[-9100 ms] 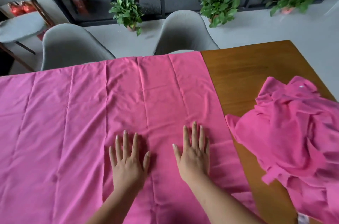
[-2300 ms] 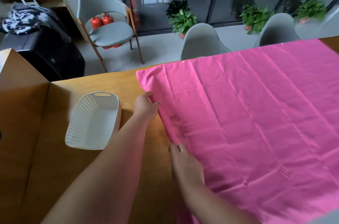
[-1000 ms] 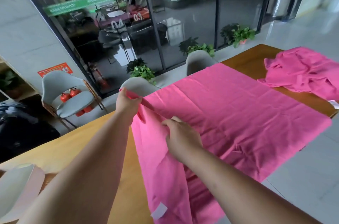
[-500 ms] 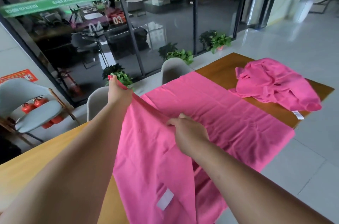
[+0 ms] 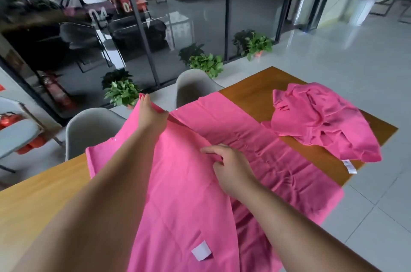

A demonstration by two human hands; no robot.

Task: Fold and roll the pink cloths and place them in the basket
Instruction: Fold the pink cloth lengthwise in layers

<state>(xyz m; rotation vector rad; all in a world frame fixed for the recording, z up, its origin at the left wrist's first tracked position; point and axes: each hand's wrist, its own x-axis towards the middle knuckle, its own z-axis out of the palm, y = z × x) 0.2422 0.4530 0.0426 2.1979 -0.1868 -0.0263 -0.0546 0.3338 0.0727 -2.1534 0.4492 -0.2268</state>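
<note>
A large pink cloth (image 5: 255,138) lies spread across the wooden table (image 5: 251,91). Its left end is lifted and hangs over the rest, with a white label showing low down. My left hand (image 5: 151,116) grips the far corner of that raised end, held above the table. My right hand (image 5: 229,167) pinches the same raised edge nearer to me. A crumpled heap of more pink cloths (image 5: 322,120) sits at the table's right end. The basket is out of view.
Two grey chairs (image 5: 93,129) (image 5: 193,87) stand along the far side of the table. Potted plants (image 5: 122,91) line the glass wall behind them. The table's right corner and near edge border the tiled floor (image 5: 367,205).
I picked up the cloth's left edge with both hands and have carried it up and rightward over the spread part. The view has swung right, away from the basket.
</note>
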